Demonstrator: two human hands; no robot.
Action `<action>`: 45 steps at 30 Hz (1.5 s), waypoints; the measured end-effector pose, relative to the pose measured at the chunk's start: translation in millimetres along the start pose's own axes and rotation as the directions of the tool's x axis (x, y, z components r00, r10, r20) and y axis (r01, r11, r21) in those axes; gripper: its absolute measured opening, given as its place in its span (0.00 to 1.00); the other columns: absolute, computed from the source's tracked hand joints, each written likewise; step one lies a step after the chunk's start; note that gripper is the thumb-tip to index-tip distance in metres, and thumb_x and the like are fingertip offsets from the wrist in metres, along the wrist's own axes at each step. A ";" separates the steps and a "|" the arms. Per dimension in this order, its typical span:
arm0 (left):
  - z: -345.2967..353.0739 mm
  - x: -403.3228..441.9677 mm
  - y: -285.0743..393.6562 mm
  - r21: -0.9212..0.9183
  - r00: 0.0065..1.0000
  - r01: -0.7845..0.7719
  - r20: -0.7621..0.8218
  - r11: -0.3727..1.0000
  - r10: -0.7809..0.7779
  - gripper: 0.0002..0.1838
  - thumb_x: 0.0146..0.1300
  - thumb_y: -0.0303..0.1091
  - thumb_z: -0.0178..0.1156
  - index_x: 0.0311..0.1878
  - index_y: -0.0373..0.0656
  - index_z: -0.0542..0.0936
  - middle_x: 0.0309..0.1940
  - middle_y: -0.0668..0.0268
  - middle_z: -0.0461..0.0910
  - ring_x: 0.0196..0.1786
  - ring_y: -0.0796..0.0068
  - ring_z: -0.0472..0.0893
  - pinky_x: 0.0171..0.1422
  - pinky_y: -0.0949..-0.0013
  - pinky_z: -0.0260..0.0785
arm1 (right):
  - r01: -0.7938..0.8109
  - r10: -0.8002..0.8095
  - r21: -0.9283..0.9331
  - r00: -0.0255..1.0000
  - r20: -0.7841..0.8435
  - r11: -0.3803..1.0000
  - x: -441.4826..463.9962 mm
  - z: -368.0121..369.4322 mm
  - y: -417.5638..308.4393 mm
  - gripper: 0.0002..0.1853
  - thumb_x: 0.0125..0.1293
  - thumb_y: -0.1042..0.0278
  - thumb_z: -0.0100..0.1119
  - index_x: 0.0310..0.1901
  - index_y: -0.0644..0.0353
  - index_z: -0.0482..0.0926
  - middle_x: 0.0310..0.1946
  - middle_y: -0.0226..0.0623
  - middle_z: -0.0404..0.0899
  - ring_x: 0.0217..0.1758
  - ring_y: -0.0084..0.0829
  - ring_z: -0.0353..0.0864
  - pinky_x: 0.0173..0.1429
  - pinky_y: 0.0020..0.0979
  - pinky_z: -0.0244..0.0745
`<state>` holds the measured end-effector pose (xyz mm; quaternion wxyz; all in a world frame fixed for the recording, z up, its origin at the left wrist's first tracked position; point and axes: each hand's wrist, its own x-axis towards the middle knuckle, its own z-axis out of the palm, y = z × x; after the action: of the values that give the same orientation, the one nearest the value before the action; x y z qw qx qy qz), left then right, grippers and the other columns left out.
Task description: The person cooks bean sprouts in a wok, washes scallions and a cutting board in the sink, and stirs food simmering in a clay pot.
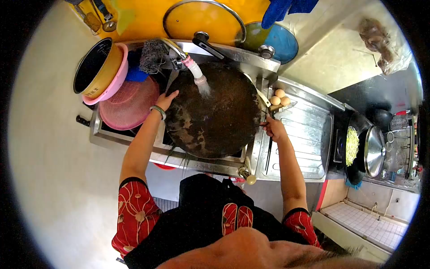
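Observation:
A large dark wok lies over the sink, its brown, stained underside apparently facing up. Water runs onto it from the faucet. My left hand grips the wok's upper left rim, with a bracelet on the wrist. At the wok's right side, my right hand has its fingers closed on a handle there. Just above that hand, several eggs rest on the metal drainboard.
A pink mesh basket and a stacked pot stand at the left. Behind the sink lean a glass lid and a blue-tinted lid. At the far right are a pan with shredded food and a steel lid.

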<state>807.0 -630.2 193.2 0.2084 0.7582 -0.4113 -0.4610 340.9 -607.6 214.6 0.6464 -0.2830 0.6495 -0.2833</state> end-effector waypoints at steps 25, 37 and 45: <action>47.7 55.8 -28.3 0.296 0.969 -0.174 -0.119 0.939 0.217 0.28 0.68 0.49 0.44 0.62 0.37 0.65 0.58 0.48 0.69 0.59 0.50 0.69 0.64 0.59 0.59 | 0.134 -0.133 0.122 0.991 -0.013 0.984 -50.6 -5.8 12.9 0.16 0.69 0.53 0.47 0.30 0.55 0.65 0.30 0.41 0.80 0.14 0.17 0.64 0.12 0.19 0.49; 77.1 20.8 0.5 0.095 0.971 -0.213 -0.094 0.972 0.222 0.26 0.68 0.50 0.45 0.61 0.41 0.64 0.55 0.51 0.72 0.56 0.53 0.72 0.59 0.58 0.62 | 0.400 -0.396 0.160 0.917 -0.053 0.903 -147.3 5.4 -70.4 0.14 0.69 0.61 0.46 0.31 0.62 0.72 0.29 0.43 0.82 0.11 0.15 0.61 0.12 0.17 0.50; 86.4 10.9 52.8 -0.161 0.962 -0.137 0.215 0.977 0.170 0.21 0.64 0.41 0.50 0.59 0.46 0.66 0.54 0.52 0.71 0.54 0.58 0.74 0.60 0.58 0.65 | 0.516 -0.523 0.138 0.852 0.018 0.845 -201.8 62.6 -118.1 0.18 0.71 0.57 0.43 0.33 0.63 0.76 0.21 0.39 0.79 0.12 0.15 0.65 0.13 0.17 0.48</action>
<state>711.6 -663.9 182.0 0.2495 0.6490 -0.4554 -0.5560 404.4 -540.0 438.2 0.5801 -0.4138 0.5108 -0.4809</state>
